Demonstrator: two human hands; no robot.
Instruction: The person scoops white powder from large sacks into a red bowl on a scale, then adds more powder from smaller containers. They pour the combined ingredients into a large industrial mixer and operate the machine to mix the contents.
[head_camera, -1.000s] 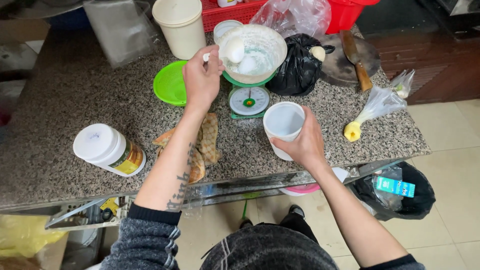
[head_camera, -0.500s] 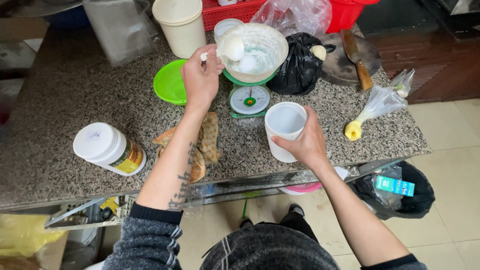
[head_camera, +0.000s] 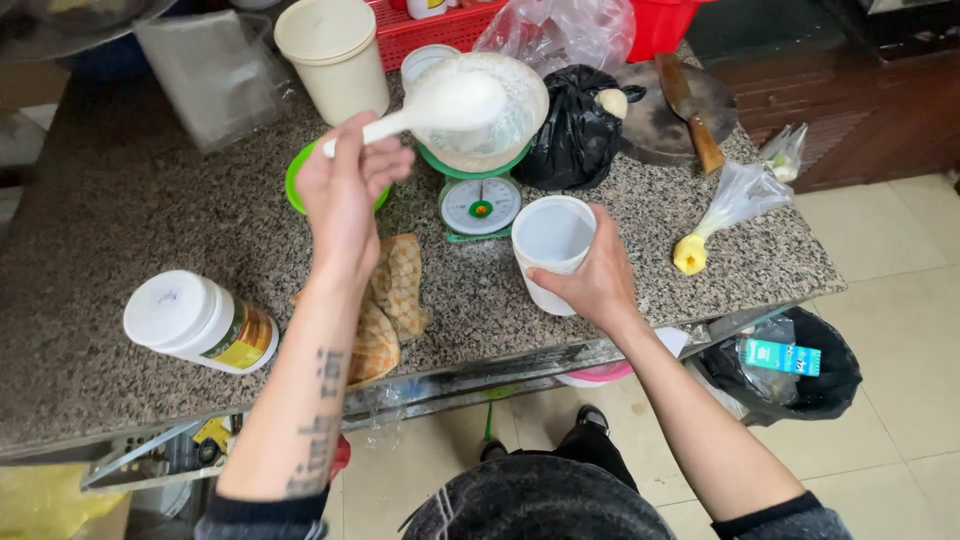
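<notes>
Here the left hand (head_camera: 345, 195) is raised over the bench (head_camera: 100, 220), its fingers (head_camera: 385, 160) closed on one white spoon (head_camera: 440, 105), heaped with white powder, above the bowl (head_camera: 520, 100) on one green scale (head_camera: 480, 205). At 3 o'clock from the scale, the right hand (head_camera: 595, 280) wraps one white cup (head_camera: 550, 245), upright. One white jar (head_camera: 200, 322) lies at 8 o'clock.

Left hand (head_camera: 345, 195) and right hand (head_camera: 598, 285): bare. Forearms bare; dark grey knit sleeves pushed to elbows. Left forearm (head_camera: 305, 410) bears dark tattooed lettering. Dark shoe beside the counter edge (head_camera: 480, 375).
</notes>
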